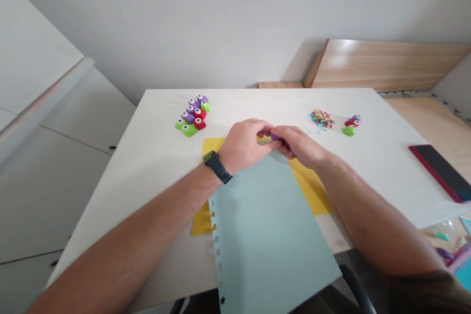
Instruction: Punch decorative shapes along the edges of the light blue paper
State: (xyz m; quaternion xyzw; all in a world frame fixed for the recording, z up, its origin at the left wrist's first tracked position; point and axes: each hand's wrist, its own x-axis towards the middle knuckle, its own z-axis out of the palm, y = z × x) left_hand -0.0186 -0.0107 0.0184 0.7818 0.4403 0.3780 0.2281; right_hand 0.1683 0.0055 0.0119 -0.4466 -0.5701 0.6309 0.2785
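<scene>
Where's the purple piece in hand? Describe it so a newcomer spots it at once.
On the white table, a pale blue sheet overlaps a yellow sheet. Near the blue sheet's far end, the left hand and right hand meet, the purple piece between them. Unlike the other purple pieces, it's held, not lying on the table.

My bare left hand (241,144), a dark watch (210,156) with a greenish screen on that wrist, its band (221,170) dark gray, my bare right hand (303,146), a dark sleeve (423,294) up that arm
</scene>
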